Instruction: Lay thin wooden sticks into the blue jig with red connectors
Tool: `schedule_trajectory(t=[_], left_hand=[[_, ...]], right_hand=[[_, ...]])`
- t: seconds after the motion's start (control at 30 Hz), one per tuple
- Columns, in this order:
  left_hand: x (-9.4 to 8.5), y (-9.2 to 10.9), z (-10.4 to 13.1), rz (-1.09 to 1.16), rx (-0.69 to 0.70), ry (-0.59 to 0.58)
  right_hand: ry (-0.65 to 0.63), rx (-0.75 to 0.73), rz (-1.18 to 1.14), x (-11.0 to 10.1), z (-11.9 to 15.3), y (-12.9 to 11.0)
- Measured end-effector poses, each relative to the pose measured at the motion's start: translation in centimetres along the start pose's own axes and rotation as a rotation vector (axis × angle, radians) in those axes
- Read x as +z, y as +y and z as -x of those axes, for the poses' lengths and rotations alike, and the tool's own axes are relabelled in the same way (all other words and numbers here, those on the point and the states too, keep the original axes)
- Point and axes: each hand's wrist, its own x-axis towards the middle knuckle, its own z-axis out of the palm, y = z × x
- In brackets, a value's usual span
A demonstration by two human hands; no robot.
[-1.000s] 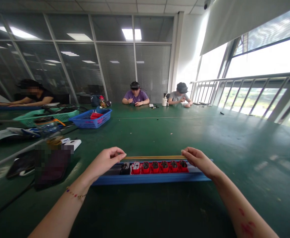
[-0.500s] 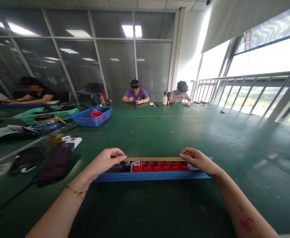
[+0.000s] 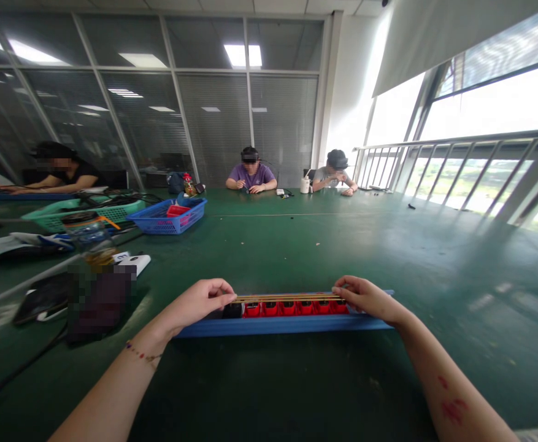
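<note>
Thin brass-coloured strips [image 3: 283,299] stretch crosswise between my two hands. Their left ends are pinched by the thumb and fingers of my left hand [image 3: 208,296]; my right hand [image 3: 365,298] pinches the right ends. Just beneath lies a long blue trough-shaped housing [image 3: 287,326], which holds a row of several red socket-like pieces [image 3: 288,309] with dark tops. A black block [image 3: 233,309] sits left of the row. The strips overlap the row's far part in view; whether they touch it, I cannot tell.
On my left lie a dark pouch [image 3: 98,304], a phone [image 3: 43,298], a white device [image 3: 138,264] and a jar [image 3: 94,239]. Beyond stand a blue basket [image 3: 165,224] and a green basket [image 3: 61,220]. Several people sit around the green table [image 3: 287,239].
The left ends of the strips have come down slightly with my left hand, nearer to me. The strips now cover more of the red pieces' tops. My right hand has barely moved.
</note>
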Motion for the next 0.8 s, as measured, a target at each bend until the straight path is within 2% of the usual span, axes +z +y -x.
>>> schedule_trajectory(t=[0.2, 0.5, 0.67, 0.8], left_hand=[[-0.02, 0.1, 0.07, -0.037, -0.012, 0.017], [-0.01, -0.29, -0.03, -0.041, -0.002, 0.012], [0.02, -0.33, -0.1, -0.038, -0.003, 0.014], [0.01, -0.36, -0.11, -0.029, -0.007, 0.008]], right_hand=[[0.113, -0.048, 0.206, -0.47, -0.08, 0.38], [0.104, -0.04, 0.378, -0.8, 0.05, 0.43], [0.131, -0.053, 0.304, -0.76, -0.04, 0.46], [0.248, -0.099, 0.146, -0.94, 0.04, -0.01]])
